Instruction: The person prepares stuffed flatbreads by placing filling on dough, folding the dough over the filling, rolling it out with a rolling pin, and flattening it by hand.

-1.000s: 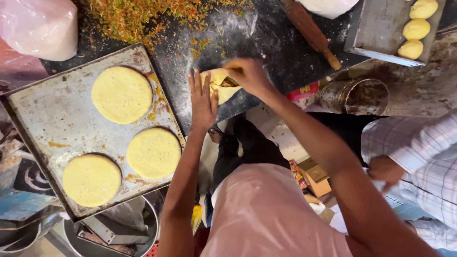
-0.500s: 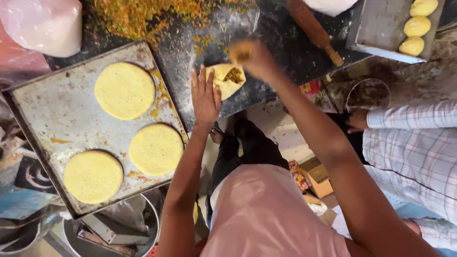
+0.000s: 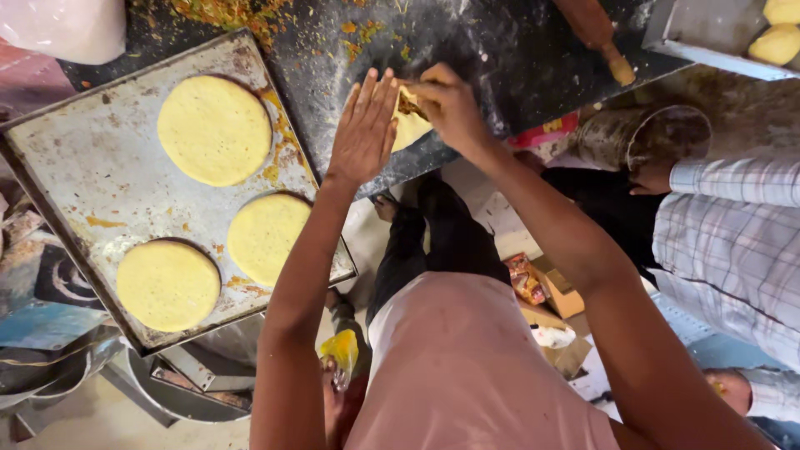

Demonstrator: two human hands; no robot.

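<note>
My left hand [image 3: 364,129] lies flat with fingers spread against a yellow dough piece [image 3: 411,129] on the dark worktop [image 3: 500,50]. My right hand [image 3: 446,104] pinches the dough's top edge, where brownish filling shows between the folds. To the left sits a worn metal tray [image 3: 92,175] carrying three flat yellow dough discs [image 3: 214,129].
Orange-green chopped filling [image 3: 225,12] is scattered at the top of the worktop. A wooden rolling pin [image 3: 596,33] lies top right beside a tray of dough balls [image 3: 779,42]. Another person in a checked shirt [image 3: 733,250] stands at right near a metal pot [image 3: 642,137].
My right hand came back down from the filling heap onto the dough, and my left hand closed against the dough's side. The view shifted slightly.
</note>
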